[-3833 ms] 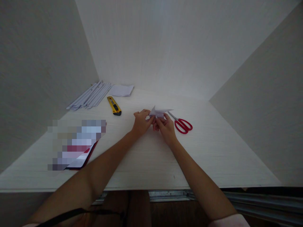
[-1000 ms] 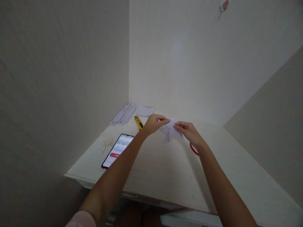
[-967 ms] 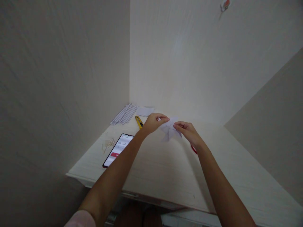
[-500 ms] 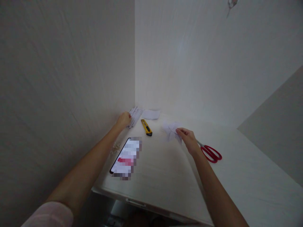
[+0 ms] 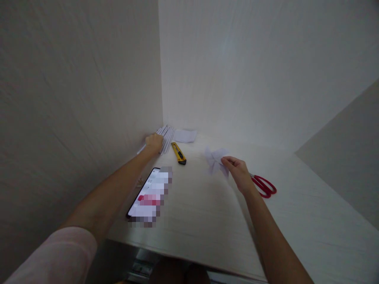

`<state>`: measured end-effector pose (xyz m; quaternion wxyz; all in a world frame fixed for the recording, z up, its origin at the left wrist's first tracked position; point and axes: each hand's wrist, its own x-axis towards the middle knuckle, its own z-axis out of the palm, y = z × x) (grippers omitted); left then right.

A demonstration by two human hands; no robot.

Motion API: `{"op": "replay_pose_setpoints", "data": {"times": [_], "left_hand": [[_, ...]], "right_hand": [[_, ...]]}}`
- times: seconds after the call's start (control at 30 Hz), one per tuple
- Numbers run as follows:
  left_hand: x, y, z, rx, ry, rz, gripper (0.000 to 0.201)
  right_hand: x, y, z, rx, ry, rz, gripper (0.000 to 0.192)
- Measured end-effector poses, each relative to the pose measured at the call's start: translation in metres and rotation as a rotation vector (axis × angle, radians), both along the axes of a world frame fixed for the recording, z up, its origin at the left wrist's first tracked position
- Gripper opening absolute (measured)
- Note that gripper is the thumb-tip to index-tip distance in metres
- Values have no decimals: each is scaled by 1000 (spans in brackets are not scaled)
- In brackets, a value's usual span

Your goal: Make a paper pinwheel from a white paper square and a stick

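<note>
White folded paper (image 5: 215, 159), white strips (image 5: 166, 136), a yellow-and-black knife (image 5: 179, 153), red-handled scissors (image 5: 263, 185), a pale table (image 5: 207, 213).

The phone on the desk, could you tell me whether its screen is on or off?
On. The phone lies face up beside the left forearm, its screen lit pale with a red patch.

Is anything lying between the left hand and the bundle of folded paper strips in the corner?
Nothing visible does: the left hand already rests on the folded paper strips. The yellow utility knife lies beside them, clear of the hand.
</note>
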<state>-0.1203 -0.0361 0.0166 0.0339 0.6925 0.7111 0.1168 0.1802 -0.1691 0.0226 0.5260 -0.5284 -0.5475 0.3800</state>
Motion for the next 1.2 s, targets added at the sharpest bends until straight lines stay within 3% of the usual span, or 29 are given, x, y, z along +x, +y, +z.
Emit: {"op": "replay_pose_setpoints", "data": {"times": [0.17,0.37,0.57,0.83,0.93,1.1,1.2], "left_hand": [[7,-1,0,43,213,34,34],[7,1,-2,33,214,1,36],[7,-9,8,39,198,52,33],[35,-40,46,126,219,-64,31],[54,-62,61,169,36,-158,26],[92,-114,76,314,-452,-393,23],[117,-143,77,261,-803,-478,23]], "right_hand": [[-2,-3,3,-14,-37,46,26],[-2,-2,2,-14,-33,54,24],[-3,-1,0,-31,17,73,26],[5,-10,13,-11,563,249,16],[10,-16,18,25,677,321,15],[14,-20,20,108,690,318,17],[13,-21,20,104,673,339,17]]}}
